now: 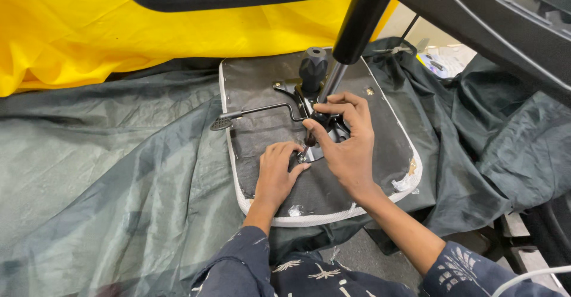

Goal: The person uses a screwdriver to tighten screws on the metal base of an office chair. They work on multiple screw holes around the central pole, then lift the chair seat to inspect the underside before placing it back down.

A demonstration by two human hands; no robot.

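On the dark green sheet point(119, 172) lies the upturned chair seat point(380, 148), and the black metal mechanism point(309, 104) sits at its middle. The right hand point(348, 145) pinches a small dark tool point(310, 136) upright over a bolt point(302, 158); the left hand point(276, 175) curls its fingers beside that bolt. If the tool tilts, it may slip off and hit these fingers.

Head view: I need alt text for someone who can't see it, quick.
Two hands work on the black mechanism bolted under an upturned chair seat: the left hand pinches a small metal fastener, the right hand grips the mechanism. The seat lies on a dark green sheet, yellow cloth behind.
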